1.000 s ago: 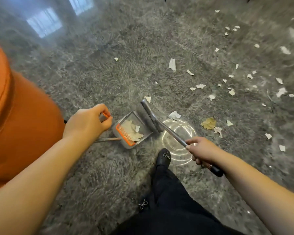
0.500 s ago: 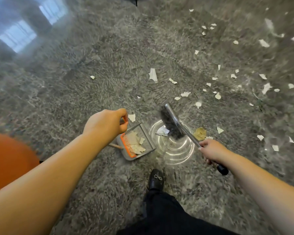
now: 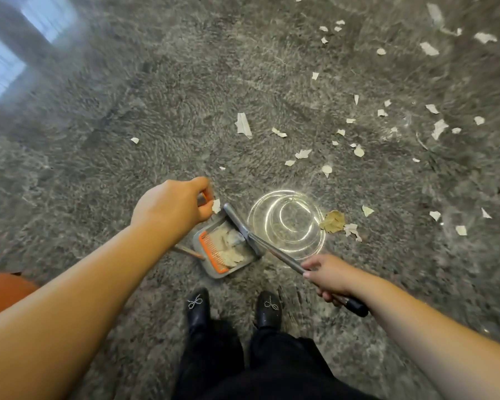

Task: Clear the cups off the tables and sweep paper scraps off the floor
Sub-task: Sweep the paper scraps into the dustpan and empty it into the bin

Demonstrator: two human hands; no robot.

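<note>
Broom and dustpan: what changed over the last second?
The broom swung out to the right, then came back with its head at the dustpan mouth; the scrap it reached for is gone from the floor. The left hand still grips the dustpan handle, the right hand the broom handle. The brown leaf stayed unswept.

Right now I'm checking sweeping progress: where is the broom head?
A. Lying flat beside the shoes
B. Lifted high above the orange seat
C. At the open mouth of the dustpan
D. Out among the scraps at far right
C: the broom head sits at the open edge of the dustpan, which already holds paper scraps, while the right hand grips the handle.
</note>
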